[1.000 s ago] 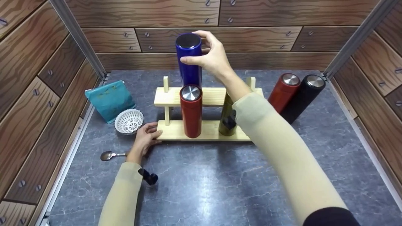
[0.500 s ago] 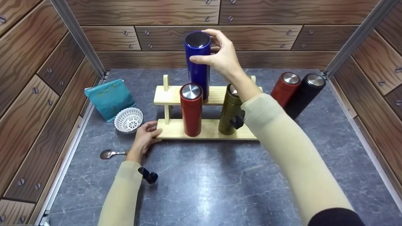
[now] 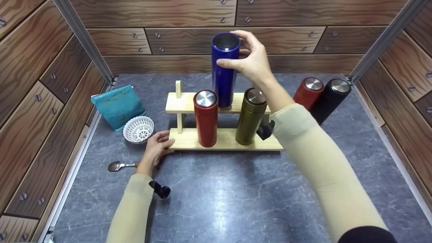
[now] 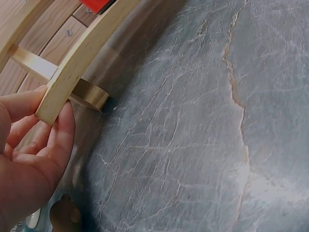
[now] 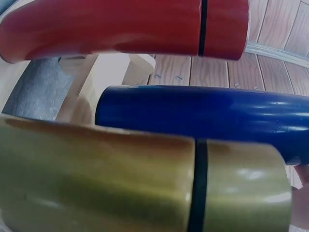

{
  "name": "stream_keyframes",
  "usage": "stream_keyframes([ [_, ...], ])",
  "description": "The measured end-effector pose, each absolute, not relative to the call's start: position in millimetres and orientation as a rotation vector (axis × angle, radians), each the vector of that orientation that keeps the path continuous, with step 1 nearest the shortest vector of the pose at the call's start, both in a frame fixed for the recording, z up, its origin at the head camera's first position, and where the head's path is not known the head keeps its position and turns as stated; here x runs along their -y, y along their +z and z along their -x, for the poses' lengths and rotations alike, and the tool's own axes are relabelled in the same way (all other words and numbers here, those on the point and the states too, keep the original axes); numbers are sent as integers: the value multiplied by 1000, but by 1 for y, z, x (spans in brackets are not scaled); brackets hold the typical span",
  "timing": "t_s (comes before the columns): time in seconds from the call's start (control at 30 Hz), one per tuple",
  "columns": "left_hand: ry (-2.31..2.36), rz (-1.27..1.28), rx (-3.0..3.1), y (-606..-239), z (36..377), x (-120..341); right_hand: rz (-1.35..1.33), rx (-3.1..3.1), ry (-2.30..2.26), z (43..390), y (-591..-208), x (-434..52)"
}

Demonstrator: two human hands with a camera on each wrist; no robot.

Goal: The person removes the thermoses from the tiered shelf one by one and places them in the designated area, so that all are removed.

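My right hand [image 3: 253, 60] grips a blue thermos bottle [image 3: 223, 76] near its dark top, thumb in front and fingers behind. The bottle stands upright over the upper shelf of a two-tier wooden rack [image 3: 180, 104]; whether its base [image 5: 108, 106] touches the shelf I cannot tell. With my left hand [image 3: 156, 147] I pinch the left end of the rack's lower shelf [image 4: 60, 94], thumb above and fingers below. That shelf holds a red thermos [image 3: 206, 125] and an olive-green thermos [image 3: 249, 123], both steel-lidded. The green one stands below and in front of my right wrist.
On the right stand another red thermos [image 3: 307, 92] and a black thermos [image 3: 329, 101], partly behind my right arm. Left of the rack are a teal pouch [image 3: 118, 107], a white openwork basket [image 3: 131, 137] and a spoon [image 3: 116, 166]. Wood-patterned walls enclose the grey marbled table [image 3: 216, 199].
My right hand has moved the blue thermos rightward along the upper shelf, from behind the red thermos to between red and green. My left hand has kept its place on the rack.
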State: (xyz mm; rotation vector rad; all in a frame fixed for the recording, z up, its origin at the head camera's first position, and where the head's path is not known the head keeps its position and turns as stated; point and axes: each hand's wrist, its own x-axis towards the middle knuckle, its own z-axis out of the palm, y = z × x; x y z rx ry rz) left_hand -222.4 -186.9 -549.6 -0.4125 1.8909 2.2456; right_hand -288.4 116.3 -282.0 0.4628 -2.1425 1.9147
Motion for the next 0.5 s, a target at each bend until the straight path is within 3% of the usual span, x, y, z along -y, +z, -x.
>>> stream_keyframes([
  [0.5, 2252, 397, -1890, -549, 221, 187, -384, 2021, 2020, 282, -282, -149],
])
